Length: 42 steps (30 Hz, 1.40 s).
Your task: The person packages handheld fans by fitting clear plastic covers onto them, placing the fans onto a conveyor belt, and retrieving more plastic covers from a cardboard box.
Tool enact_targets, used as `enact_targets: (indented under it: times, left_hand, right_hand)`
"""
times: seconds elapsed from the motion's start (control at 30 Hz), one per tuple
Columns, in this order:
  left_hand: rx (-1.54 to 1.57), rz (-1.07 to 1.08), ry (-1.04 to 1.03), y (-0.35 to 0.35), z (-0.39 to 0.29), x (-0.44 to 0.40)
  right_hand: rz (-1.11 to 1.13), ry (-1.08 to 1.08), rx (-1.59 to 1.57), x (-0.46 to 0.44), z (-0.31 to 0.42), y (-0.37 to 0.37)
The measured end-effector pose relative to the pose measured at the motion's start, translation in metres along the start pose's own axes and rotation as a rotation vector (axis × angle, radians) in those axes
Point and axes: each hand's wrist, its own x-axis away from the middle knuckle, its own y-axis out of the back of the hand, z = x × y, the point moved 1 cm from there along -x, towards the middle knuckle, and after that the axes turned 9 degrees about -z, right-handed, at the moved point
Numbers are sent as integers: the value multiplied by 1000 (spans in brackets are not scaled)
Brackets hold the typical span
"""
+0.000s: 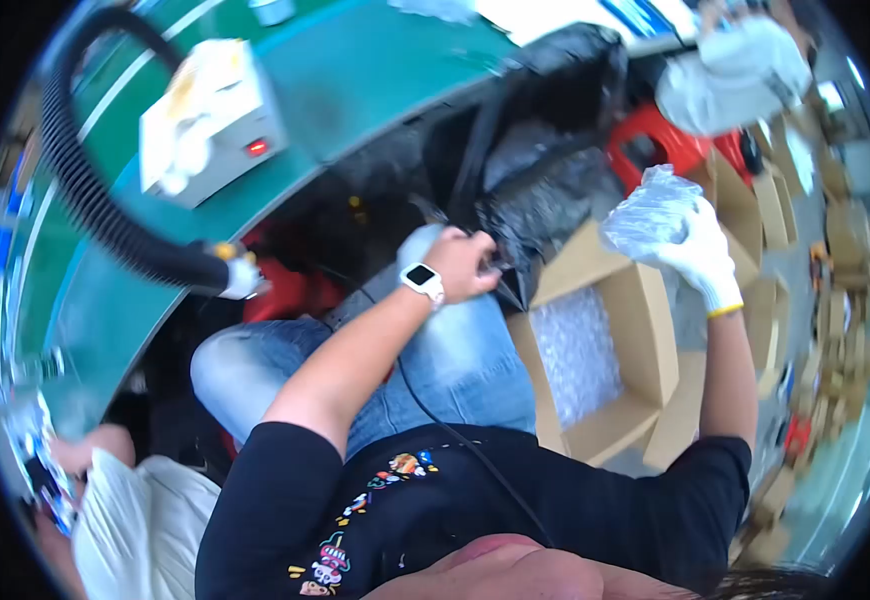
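Observation:
My right hand (697,258), in a white glove with a yellow cuff edge, grips a crinkled clear plastic bag (655,215) above an open cardboard box. What the bag contains cannot be made out. My left hand (463,264) is bare, with a white watch (421,282) on its wrist. It hovers over my knee, fingers bent and apart, beside a black plastic bag (517,265); whether it touches that bag is unclear. Clear plastic packs (577,355) lie inside the cardboard box (645,325) to the right of my legs.
A green workbench (355,85) curves along the left, bearing a white device (217,125) with a red light. A black ribbed hose (80,180) arches over it. A red plastic object (660,145) sits beyond the box. Other people work at lower left and upper right.

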Motion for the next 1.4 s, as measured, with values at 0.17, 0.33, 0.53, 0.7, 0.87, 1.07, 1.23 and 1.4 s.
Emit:
enact_targets:
  times: [0.17, 0.33, 0.53, 0.7, 0.87, 1.07, 1.23, 1.4]
  left_hand:
    - [-28, -53, -4, 9, -1, 10]
    - [-58, -84, 10, 18, 3, 16]
    - [-8, -116, 32, 25, 14, 20]
    - [56, -141, 32, 29, 26, 22]
    - [104, -154, 36, 36, 31, 19]
    - [162, -184, 75, 19, 34, 19]
    - [414, -343, -26, 1, 53, 19]
    - [218, -270, -24, 36, 29, 17]
  right_hand:
    - [-38, 170, -19, -121, 130, 18]
    - [-3, 398, 80, -229, 236, -19]
    - [285, 324, -265, -312, 321, -74]
    - [328, -40, -174, -325, 365, -82]
    - [443, -26, -136, -371, 379, -111]
    - [459, 74, -30, -373, 402, -124]
    - [310, 349, 222, -465, 334, -193]
    - [348, 183, 183, -436, 355, -175]
